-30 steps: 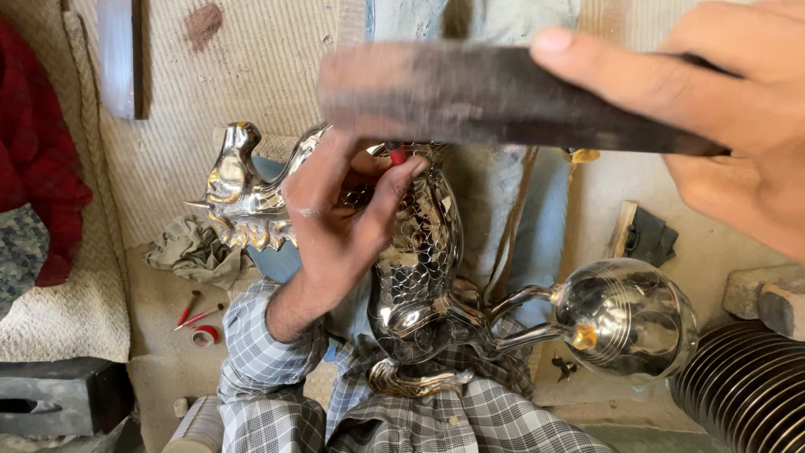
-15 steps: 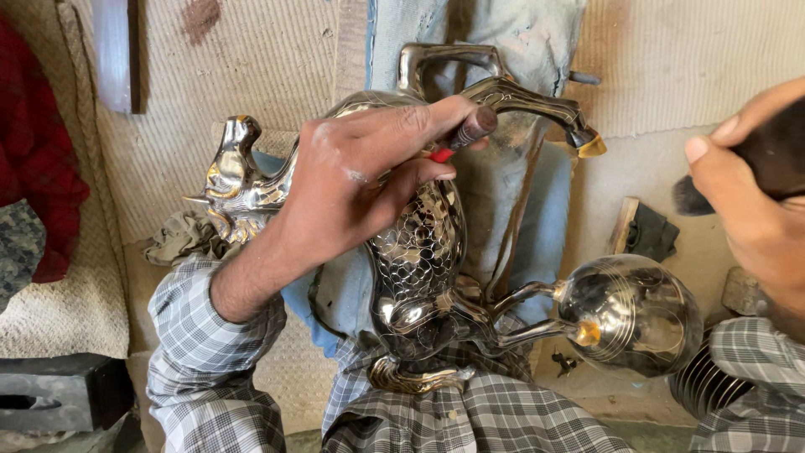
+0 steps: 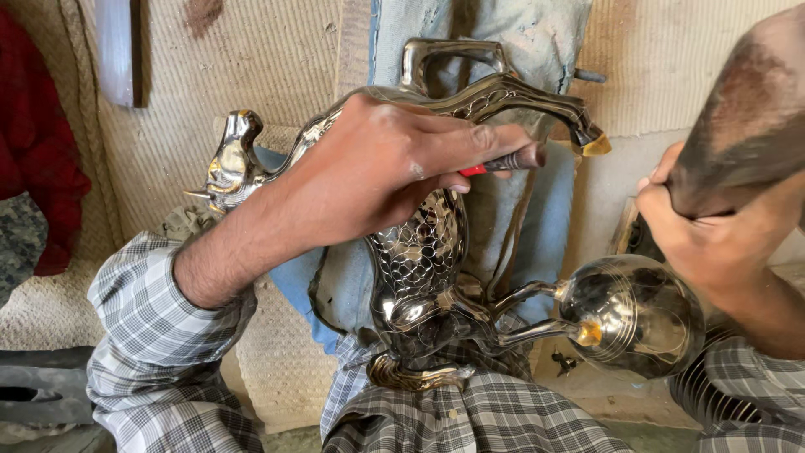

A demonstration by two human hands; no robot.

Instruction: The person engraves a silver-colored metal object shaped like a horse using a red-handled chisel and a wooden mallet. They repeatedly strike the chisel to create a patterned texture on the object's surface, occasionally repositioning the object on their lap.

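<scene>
Against woven matting [image 3: 277, 92], left hand [image 3: 377, 168] fingers [image 3: 478, 138] grip a chisel [image 3: 507, 161] on the metal bird [image 3: 419, 252]; right hand [image 3: 713, 243] clenches a mallet [image 3: 746, 126].

Item in my feed: polished metal bird figure [image 3: 419, 260] (scale-patterned body), my left hand [image 3: 386, 168] pressing a red-handled tool [image 3: 503, 161] on it, right hand [image 3: 713, 243] gripping a dark mallet [image 3: 746, 126].

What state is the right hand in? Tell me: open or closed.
Closed. The right hand is fisted around a dark mallet, fingers wrapped over its lower part.
</scene>
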